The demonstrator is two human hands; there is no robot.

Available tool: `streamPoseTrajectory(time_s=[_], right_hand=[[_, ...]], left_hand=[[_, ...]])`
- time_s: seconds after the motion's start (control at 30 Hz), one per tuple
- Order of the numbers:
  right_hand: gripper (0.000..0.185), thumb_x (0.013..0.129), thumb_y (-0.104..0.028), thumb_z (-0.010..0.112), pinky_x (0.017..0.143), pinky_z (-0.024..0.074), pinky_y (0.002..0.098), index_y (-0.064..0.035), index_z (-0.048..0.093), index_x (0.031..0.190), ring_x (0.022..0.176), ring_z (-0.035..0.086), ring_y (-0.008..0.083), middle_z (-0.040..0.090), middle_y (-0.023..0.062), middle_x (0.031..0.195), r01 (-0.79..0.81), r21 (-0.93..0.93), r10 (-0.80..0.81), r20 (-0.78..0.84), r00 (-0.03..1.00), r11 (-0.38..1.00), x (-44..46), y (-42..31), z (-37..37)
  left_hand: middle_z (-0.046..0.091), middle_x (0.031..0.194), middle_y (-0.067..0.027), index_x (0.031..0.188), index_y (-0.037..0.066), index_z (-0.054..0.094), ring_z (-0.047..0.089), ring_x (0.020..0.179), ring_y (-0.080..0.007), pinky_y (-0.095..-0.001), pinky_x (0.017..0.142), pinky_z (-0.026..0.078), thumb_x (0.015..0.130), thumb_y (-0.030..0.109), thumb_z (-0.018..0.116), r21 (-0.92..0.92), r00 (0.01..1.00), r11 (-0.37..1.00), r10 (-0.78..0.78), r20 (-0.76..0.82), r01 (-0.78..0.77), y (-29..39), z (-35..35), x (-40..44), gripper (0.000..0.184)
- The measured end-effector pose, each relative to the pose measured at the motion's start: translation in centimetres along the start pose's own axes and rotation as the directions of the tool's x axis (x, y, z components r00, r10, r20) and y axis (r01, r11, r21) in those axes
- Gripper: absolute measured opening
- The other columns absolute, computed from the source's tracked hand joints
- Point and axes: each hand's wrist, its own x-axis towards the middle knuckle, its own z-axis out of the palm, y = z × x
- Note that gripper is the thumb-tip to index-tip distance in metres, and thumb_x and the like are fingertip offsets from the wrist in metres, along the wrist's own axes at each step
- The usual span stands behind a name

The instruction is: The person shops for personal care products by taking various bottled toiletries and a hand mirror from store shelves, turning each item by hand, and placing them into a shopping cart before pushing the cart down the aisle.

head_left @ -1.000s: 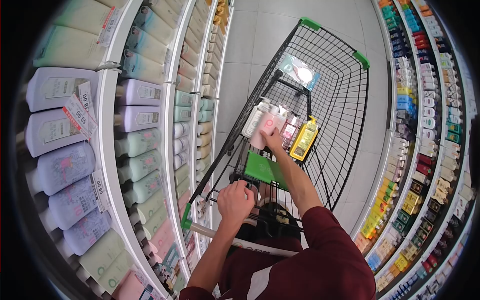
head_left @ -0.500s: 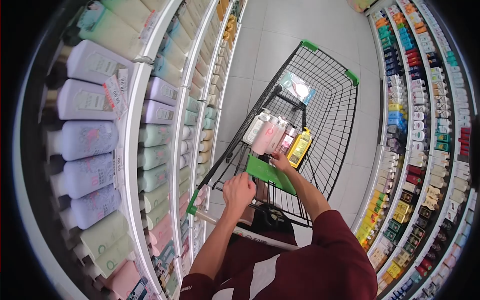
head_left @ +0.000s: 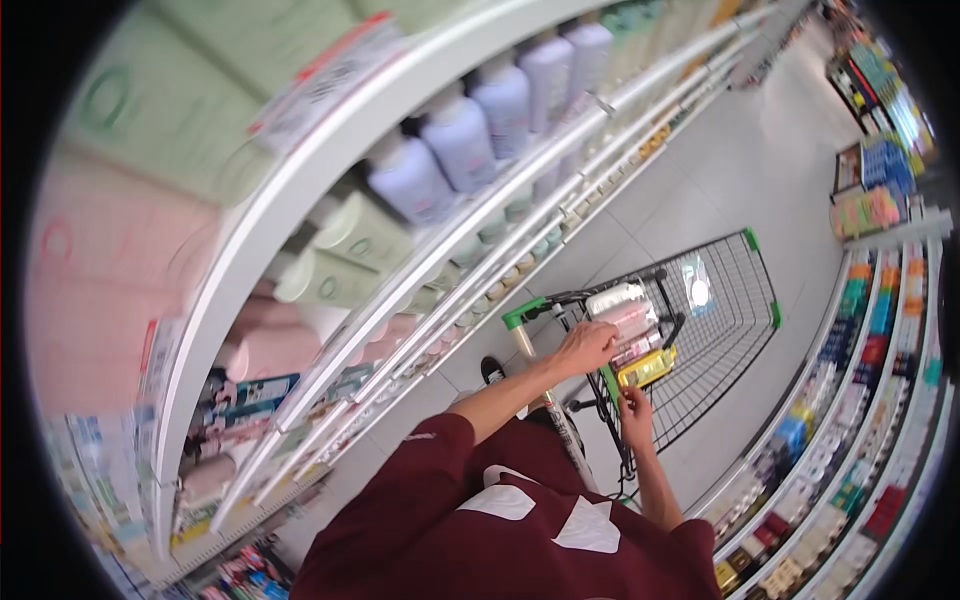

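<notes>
We lean over a wire shopping cart (head_left: 776, 316), both hands at the bottles by its handle-side edge. Our left hand (head_left: 588, 350) has curled fingers beside the pink bottle (head_left: 630, 318); our right hand (head_left: 636, 415) is bent near the yellow bottle (head_left: 647, 368), and we cannot tell whether either grips anything.

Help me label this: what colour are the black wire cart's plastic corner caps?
The corner caps are green, best seen in the head view.

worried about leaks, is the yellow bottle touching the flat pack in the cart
Apart. The head view shows the yellow bottle nearer the person than the flat pack, with wire mesh of the cart visible between them.
</notes>
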Motion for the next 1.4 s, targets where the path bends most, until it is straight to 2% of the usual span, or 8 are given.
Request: streamPoseTrajectory(time_s=[0.2,0.33,0.43,0.63,0.83,1.17,1.3,1.4], right_hand=[[0.020,0.091,-0.003,0.057,0.084,0.0510,0.0343,0.0006,0.061,0.110,0.100,0.062,0.0226,0.065,0.0125,0.106,0.176,-0.075,-0.186,-0.158,0.970,0.982,-4.1,-3.7,2.9],[0.019,0.090,0.000,0.056,0.086,0.0502,0.0343,-0.0004,0.061,0.109,0.103,0.062,0.0240,0.065,0.0127,0.109,0.217,-0.009,-0.213,-0.236,0.948,0.976,-5.3,-7.0,4.8],[0.019,0.089,0.001,0.057,0.087,0.0497,0.0344,-0.0010,0.062,0.107,0.104,0.062,0.0255,0.065,0.0139,0.111,0.275,0.023,-0.263,-0.225,0.938,0.961,-5.1,-8.8,6.6],[0.016,0.087,0.003,0.057,0.087,0.0498,0.0330,0.0004,0.065,0.101,0.098,0.064,0.0248,0.067,0.0149,0.104,0.528,-0.019,-0.527,-0.104,0.843,0.849,-3.5,-14.5,10.6],[0.014,0.093,-0.003,0.057,0.083,0.0501,0.0289,0.0001,0.066,0.103,0.089,0.065,0.0164,0.068,0.0085,0.093,0.499,0.034,-0.500,0.050,0.864,0.866,-3.2,-18.7,14.2],[0.016,0.092,-0.006,0.058,0.069,0.0511,0.0298,-0.0028,0.069,0.104,0.077,0.064,0.0154,0.070,0.0077,0.087,0.367,0.036,-0.367,0.164,0.916,0.930,-5.0,-17.3,16.2],[0.015,0.092,-0.006,0.058,0.069,0.0510,0.0295,-0.0024,0.069,0.102,0.076,0.064,0.0147,0.070,0.0073,0.084,0.359,0.085,-0.367,0.121,0.922,0.929,-4.4,-17.7,16.5],[0.015,0.092,-0.005,0.058,0.073,0.0515,0.0296,-0.0020,0.068,0.102,0.078,0.064,0.0158,0.070,0.0081,0.091,0.364,0.050,-0.368,0.143,0.919,0.930,-5.1,-20.5,16.4]], left_hand=[[0.068,0.101,-0.0115,0.105,0.005,0.065,0.066,0.099,-0.0275,-0.0362,0.089,0.051,0.083,0.000,0.061,-0.208,0.938,0.978,-0.091,-0.334,0.021,5.2,-11.5,-9.7,0.022],[0.058,0.119,-0.0180,0.122,-0.004,0.054,0.055,0.115,-0.0313,-0.0400,0.104,0.040,0.081,0.000,0.062,0.049,0.608,0.998,0.021,-0.793,0.028,4.1,-21.8,-16.8,0.042],[0.045,0.136,-0.0190,0.136,-0.003,0.040,0.043,0.128,-0.0318,-0.0428,0.109,0.033,0.080,-0.001,0.067,0.093,0.403,0.986,0.029,-0.915,0.140,3.7,-28.7,-19.8,0.062],[0.042,0.143,-0.0217,0.144,-0.002,0.032,0.041,0.135,-0.0304,-0.0440,0.111,0.033,0.077,0.008,0.079,0.024,0.342,0.988,-0.029,-0.939,0.151,3.7,-33.8,-18.4,0.083],[0.053,0.129,-0.0240,0.135,-0.007,0.043,0.052,0.121,-0.0337,-0.0413,0.106,0.039,0.073,0.020,0.084,-0.100,0.442,0.982,-0.161,-0.882,0.157,4.3,-35.4,-16.0,0.079],[0.053,0.134,-0.0165,0.138,-0.004,0.041,0.053,0.123,-0.0265,-0.0377,0.108,0.040,0.066,0.005,0.087,-0.265,0.306,0.960,-0.227,-0.925,-0.090,2.8,-31.6,-17.9,0.086],[0.052,0.135,-0.0177,0.139,-0.003,0.039,0.054,0.122,-0.0298,-0.0423,0.107,0.042,0.070,0.005,0.084,0.068,0.282,0.988,0.106,-0.954,-0.140,4.5,-30.0,-21.1,0.083],[0.053,0.132,-0.0202,0.138,-0.002,0.037,0.056,0.117,-0.0326,-0.0436,0.100,0.047,0.071,0.031,0.085,0.400,0.222,0.909,0.417,-0.882,-0.117,6.5,-30.2,-23.4,0.088]])
